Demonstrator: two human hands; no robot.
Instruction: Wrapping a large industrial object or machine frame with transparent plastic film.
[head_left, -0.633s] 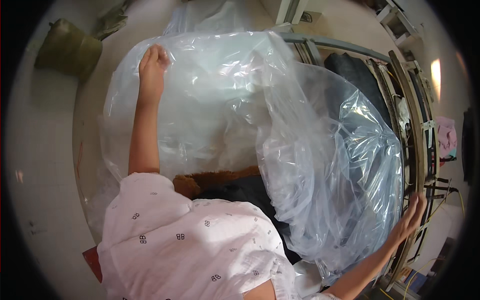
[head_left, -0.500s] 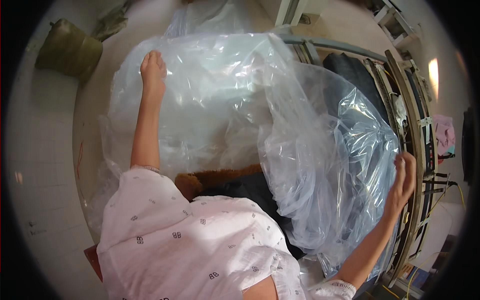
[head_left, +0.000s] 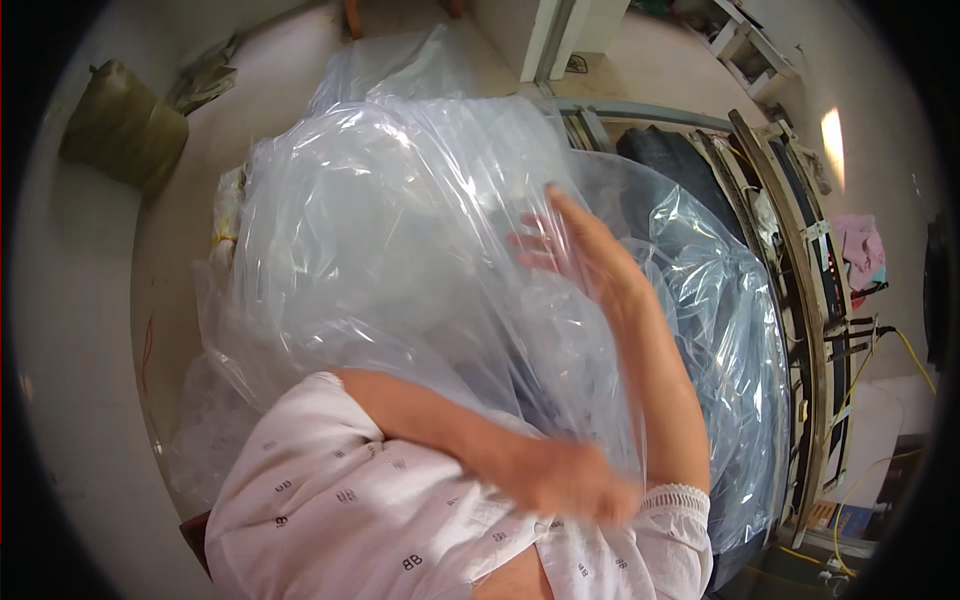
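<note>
A large clear plastic bag billows up in front of me and covers most of the view. My right hand is raised in the middle with its fingers spread, flat against the plastic. My left arm crosses low over my white patterned shirt. My left hand is blurred, and looks closed on the bag's lower edge close to my chest. A dark item shows through the plastic at the upper right.
An olive green sack lies on the floor at the upper left. Another clear plastic bag sits behind. A metal frame runs down the right side, with a pink cloth and a yellow cable beyond it.
My left hand came down from the bag's far top to its near edge by my chest. My right hand swung from the right edge to the middle. The plastic rose toward me.
</note>
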